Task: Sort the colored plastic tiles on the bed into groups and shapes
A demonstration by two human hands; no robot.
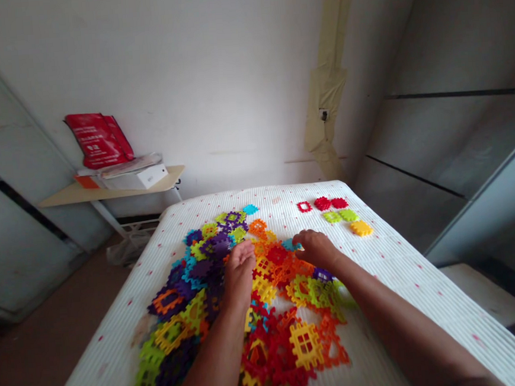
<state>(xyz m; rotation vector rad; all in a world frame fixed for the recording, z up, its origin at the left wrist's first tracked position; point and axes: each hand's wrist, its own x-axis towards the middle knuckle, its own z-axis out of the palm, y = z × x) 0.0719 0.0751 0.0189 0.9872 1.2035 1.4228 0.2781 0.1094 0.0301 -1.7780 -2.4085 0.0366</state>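
My left hand (240,267) hovers over the middle of a big heap of plastic interlocking building pieces, fingers loosely stretched and palm turned to the right; nothing shows in it. At the heap's right side, my right hand (319,249) has its fingers bent around the edge of a light-blue piece (289,244). Just left of that lies a red piece (276,254), among orange and yellow ones. A yellow window-shaped piece (306,345) rests nearer to me on red pieces. Dark purple pieces (217,245) lie left of my left hand.
On the bed-like surface (408,300) with a white ribbed cover, small groups sit apart at the far right: red pieces (323,203), green pieces (348,215) and yellow pieces (361,227). A side table (70,194) holds a red bag (97,140) and a white box (151,176).
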